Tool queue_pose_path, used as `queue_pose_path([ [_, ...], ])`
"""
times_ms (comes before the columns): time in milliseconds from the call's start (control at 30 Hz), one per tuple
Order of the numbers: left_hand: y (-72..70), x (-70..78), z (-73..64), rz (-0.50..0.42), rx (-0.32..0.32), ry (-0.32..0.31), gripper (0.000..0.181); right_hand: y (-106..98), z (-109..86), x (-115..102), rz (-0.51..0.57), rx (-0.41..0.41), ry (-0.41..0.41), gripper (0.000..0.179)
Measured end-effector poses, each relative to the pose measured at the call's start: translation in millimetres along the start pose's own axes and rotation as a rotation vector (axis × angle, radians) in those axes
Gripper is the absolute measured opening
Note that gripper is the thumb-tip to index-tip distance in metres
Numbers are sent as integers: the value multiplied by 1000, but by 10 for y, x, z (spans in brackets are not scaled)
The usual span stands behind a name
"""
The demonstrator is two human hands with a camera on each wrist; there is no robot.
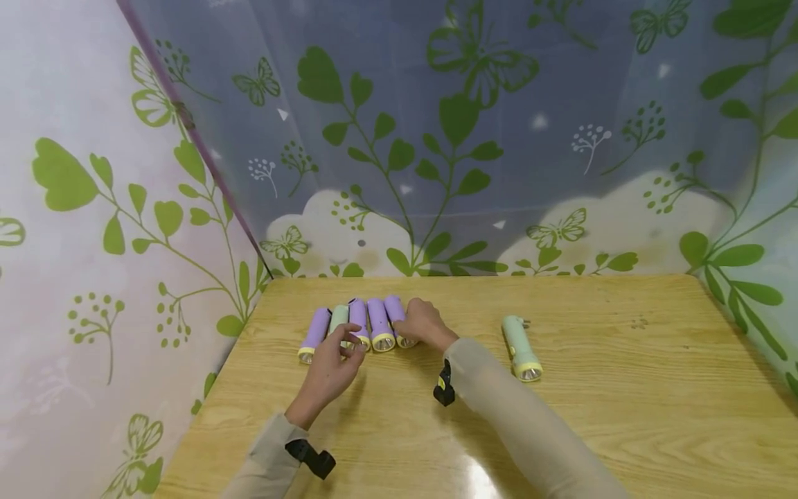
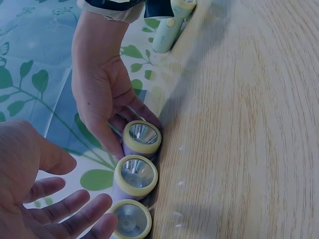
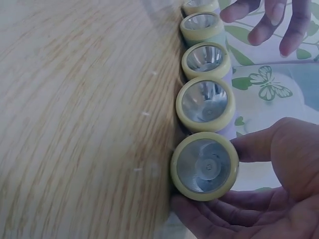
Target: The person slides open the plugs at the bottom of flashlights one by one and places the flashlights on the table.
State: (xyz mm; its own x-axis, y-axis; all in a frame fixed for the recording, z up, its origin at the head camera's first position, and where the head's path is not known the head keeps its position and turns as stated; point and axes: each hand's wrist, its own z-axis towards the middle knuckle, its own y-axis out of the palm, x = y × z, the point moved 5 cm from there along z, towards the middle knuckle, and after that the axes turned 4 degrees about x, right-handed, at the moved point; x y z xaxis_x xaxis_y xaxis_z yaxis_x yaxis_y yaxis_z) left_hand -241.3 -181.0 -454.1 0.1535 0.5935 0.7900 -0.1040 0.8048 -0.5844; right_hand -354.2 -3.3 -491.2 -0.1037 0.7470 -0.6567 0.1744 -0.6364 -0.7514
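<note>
Several flashlights lie side by side in a row, yellow-rimmed lenses facing the person. At the row's right end, my right hand (image 1: 427, 324) holds a purple flashlight (image 1: 393, 307) between thumb and fingers; its lens (image 3: 208, 167) shows up close in the right wrist view. Two more purple flashlights (image 1: 377, 317) (image 1: 357, 312) lie beside it, then a mint-green flashlight (image 1: 339, 317) and a purple flashlight (image 1: 318, 326) at the left end. In front of the row hovers my left hand (image 1: 330, 367), fingers loosely spread and holding nothing; it partly hides the green one.
Apart from the row, another mint-green flashlight (image 1: 520, 348) lies to the right, a plug prong showing at its far end. The wooden table (image 1: 623, 402) ends at a leaf-patterned cloth (image 1: 399, 138) behind and another at the left. Black cameras (image 1: 444, 391) hang from both wrists.
</note>
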Motion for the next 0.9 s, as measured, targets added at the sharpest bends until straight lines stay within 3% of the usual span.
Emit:
queue_pose_path([
  [167, 19, 28, -10, 5, -3, 2, 36, -38, -34, 13, 29, -18, 43, 32],
  [200, 23, 32, -13, 7, -3, 1, 36, -132, -132, -73, 31, -30, 67, 32],
  [533, 58, 54, -16, -24, -18, -6, 34, -154, -149, -38, 57, -59, 107, 31],
  [900, 85, 60, 8, -47, -20, -11, 33, -200, -175, 17, 73, -30, 76, 34],
])
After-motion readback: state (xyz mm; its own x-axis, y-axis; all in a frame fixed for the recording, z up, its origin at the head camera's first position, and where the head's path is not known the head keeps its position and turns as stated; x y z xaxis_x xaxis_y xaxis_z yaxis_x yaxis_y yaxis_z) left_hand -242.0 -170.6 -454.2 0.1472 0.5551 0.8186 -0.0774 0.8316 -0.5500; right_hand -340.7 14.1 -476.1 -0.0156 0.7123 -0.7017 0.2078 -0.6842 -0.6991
